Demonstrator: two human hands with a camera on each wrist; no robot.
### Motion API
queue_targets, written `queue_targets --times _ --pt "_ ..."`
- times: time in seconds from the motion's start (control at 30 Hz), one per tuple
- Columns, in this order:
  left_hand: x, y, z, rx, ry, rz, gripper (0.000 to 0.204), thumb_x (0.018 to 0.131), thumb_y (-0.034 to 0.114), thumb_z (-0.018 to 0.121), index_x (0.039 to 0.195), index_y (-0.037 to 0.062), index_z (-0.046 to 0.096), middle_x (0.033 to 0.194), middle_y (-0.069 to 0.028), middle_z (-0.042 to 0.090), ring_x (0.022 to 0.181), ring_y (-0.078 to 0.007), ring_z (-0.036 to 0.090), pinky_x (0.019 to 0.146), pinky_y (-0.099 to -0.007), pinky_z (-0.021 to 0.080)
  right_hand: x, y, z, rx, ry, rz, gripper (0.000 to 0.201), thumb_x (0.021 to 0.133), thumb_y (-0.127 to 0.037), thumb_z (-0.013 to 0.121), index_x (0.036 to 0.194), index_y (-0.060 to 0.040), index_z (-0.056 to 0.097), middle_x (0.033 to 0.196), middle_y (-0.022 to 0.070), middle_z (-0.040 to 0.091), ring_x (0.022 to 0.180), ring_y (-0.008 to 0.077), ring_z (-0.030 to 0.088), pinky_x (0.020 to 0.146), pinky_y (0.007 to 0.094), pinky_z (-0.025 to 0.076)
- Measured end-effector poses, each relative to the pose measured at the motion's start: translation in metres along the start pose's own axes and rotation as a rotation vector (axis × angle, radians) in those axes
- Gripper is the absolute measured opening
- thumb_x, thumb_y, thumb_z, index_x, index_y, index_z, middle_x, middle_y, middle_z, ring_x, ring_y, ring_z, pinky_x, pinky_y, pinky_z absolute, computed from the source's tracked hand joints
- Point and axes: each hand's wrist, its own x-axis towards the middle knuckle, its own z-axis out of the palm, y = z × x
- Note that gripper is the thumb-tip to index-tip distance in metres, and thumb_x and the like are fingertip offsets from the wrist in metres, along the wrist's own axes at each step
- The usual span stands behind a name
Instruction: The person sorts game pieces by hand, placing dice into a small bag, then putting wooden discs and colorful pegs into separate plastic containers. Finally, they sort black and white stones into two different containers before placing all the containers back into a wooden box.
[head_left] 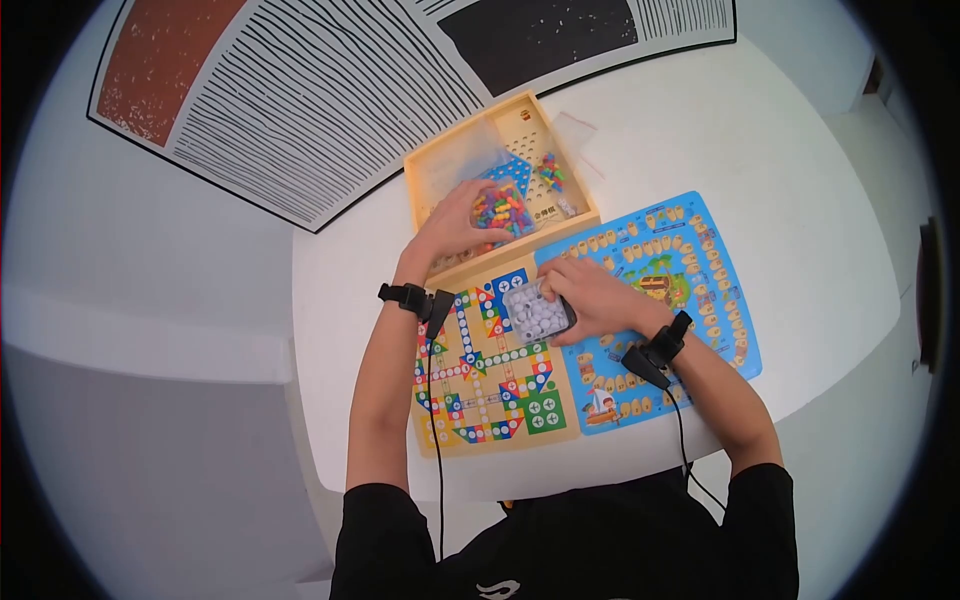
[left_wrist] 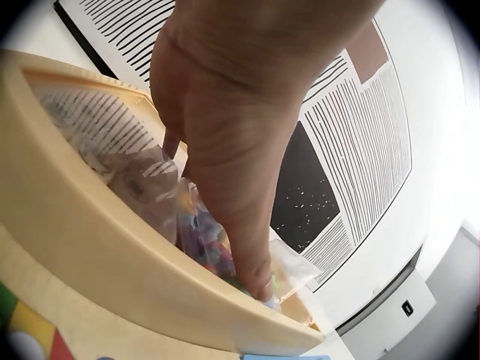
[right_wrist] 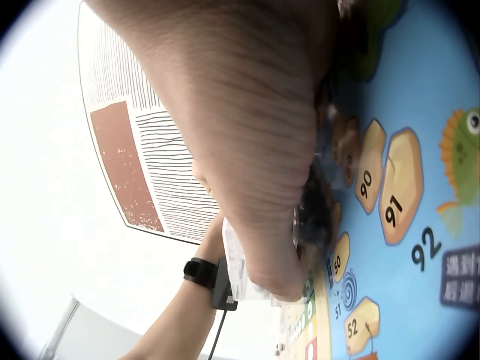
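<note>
My left hand (head_left: 452, 228) reaches into a shallow wooden box (head_left: 437, 150) and grips a clear bag of colourful pegs (head_left: 505, 212). In the left wrist view the thumb comes down at the near side of the bag (left_wrist: 206, 236), and the other fingertips are mostly hidden. My right hand (head_left: 592, 298) holds a clear plastic case full of small white pieces (head_left: 537, 315), fingers and thumb on its right end. Something dark shows at that end. The case is over the game board, where the flying-chess side (head_left: 480, 390) meets the blue side.
The blue board half (head_left: 735, 335), with a numbered path, lies to the right. Loose coloured pegs (head_left: 551, 172) and a blue star pattern lie inside the box. An empty clear bag (head_left: 575, 130) rests behind it on the white table (head_left: 800, 210). Wrist-camera cables (head_left: 683, 440) hang from both wrists.
</note>
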Motion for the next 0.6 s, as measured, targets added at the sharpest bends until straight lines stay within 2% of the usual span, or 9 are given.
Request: queue_targets --times 0.17,0.23,0.27,0.33,0.43,0.53,0.57,0.6 --pt "-0.009 -0.014 0.004 -0.146 -0.016 -0.014 0.088 0.076 0.041 0.091 0.148 0.0090 0.051 0.147 -0.0156 0.053 0.140 -0.0329 0.050 0.117 -0.0429 0.042 0.001 0.000 -0.001 0.018 -0.005 0.001 0.058 0.070 -0.037 0.090 0.103 -0.0129 0.049 0.124 0.0089 0.056 0.116 0.0333 0.054 0.094 0.0438 0.043" --pt "-0.028 -0.005 0.012 0.171 0.215 0.165 0.091 0.074 0.041 0.094 0.148 0.0087 0.051 0.149 -0.0157 0.052 0.144 -0.0324 0.046 0.120 -0.0433 0.039 0.000 -0.002 -0.001 0.037 -0.014 0.011 0.058 0.070 -0.037 0.091 0.102 -0.0125 0.049 0.127 0.0091 0.056 0.117 0.0334 0.054 0.094 0.0438 0.044" --pt "-0.044 0.003 0.016 0.166 0.213 0.159 0.091 0.074 0.041 0.094 0.148 0.0087 0.051 0.149 -0.0157 0.052 0.144 -0.0324 0.046 0.120 -0.0433 0.039 0.001 -0.004 -0.004 0.051 -0.002 0.005 0.058 0.070 -0.037 0.091 0.101 -0.0122 0.048 0.130 0.0098 0.057 0.117 0.0341 0.055 0.095 0.0439 0.044" --pt "-0.085 0.035 0.019 -0.149 0.147 0.162 0.098 0.070 0.042 0.095 0.149 0.0091 0.048 0.150 -0.0180 0.050 0.146 -0.0375 0.043 0.120 -0.0468 0.039 0.001 -0.002 -0.006 0.066 0.006 0.003 0.059 0.070 -0.037 0.091 0.101 -0.0118 0.048 0.132 0.0104 0.058 0.117 0.0348 0.055 0.096 0.0440 0.044" --pt "-0.129 0.062 0.048 -0.254 0.055 0.117 0.108 0.066 0.042 0.097 0.153 0.0081 0.042 0.151 -0.0184 0.049 0.146 -0.0389 0.042 0.119 -0.0475 0.039 0.002 -0.002 -0.007 0.159 -0.045 0.051 0.058 0.069 -0.031 0.092 0.100 -0.0106 0.048 0.133 0.0118 0.059 0.118 0.0365 0.055 0.098 0.0443 0.046" --pt "-0.135 0.062 0.088 -0.268 0.187 0.173 0.111 0.066 0.041 0.097 0.154 0.0079 0.038 0.152 -0.0186 0.048 0.145 -0.0400 0.043 0.118 -0.0490 0.039 0.006 -0.008 -0.012 0.213 -0.060 0.105 0.056 0.067 -0.023 0.093 0.098 -0.0095 0.048 0.132 0.0141 0.060 0.117 0.0379 0.055 0.099 0.0442 0.047" --pt "-0.132 0.054 0.101 -0.160 0.231 0.223 0.107 0.070 0.039 0.095 0.154 0.0081 0.038 0.151 -0.0199 0.048 0.143 -0.0400 0.044 0.118 -0.0494 0.040 0.005 -0.007 -0.010 0.228 -0.023 0.107 0.056 0.066 -0.020 0.093 0.096 -0.0093 0.047 0.133 0.0153 0.060 0.117 0.0379 0.055 0.099 0.0439 0.047" --pt "-0.132 0.055 0.103 -0.179 0.268 0.212 0.107 0.070 0.039 0.095 0.154 0.0081 0.038 0.151 -0.0199 0.048 0.143 -0.0400 0.044 0.118 -0.0494 0.040 0.004 -0.006 -0.010 0.241 0.015 0.110 0.056 0.065 -0.017 0.094 0.095 -0.0091 0.047 0.133 0.0165 0.059 0.118 0.0378 0.055 0.100 0.0435 0.047"
